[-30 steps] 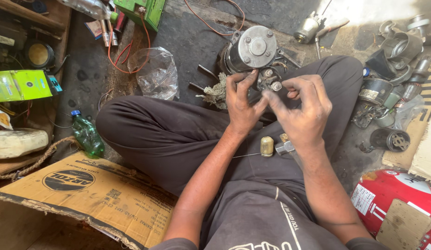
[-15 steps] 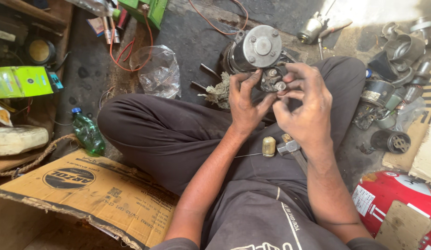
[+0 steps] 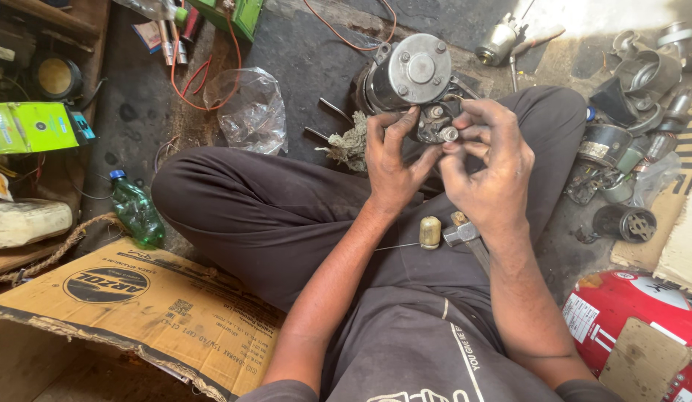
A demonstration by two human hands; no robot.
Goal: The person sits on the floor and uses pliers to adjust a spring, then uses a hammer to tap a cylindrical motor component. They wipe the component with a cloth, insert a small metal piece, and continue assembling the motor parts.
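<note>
Both hands close on the small part at the motor's near end.

Since a second ago the left hand (image 3: 391, 164) and right hand (image 3: 489, 177) have shifted slightly; each pinches the part (image 3: 437, 126), pressed against the motor (image 3: 409, 74) above the knees. Rag (image 3: 350, 145) touches the motor's left; plastic bag (image 3: 245, 112) further left, bare floor between. Metal parts (image 3: 621, 149) crowd its right.

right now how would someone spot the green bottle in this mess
Start at the big flattened cardboard box lower left. Just above its top edge, by the seated person's knee, lies the green plastic bottle. Its blue cap and see-through green body set it apart from the rope alongside.
</note>
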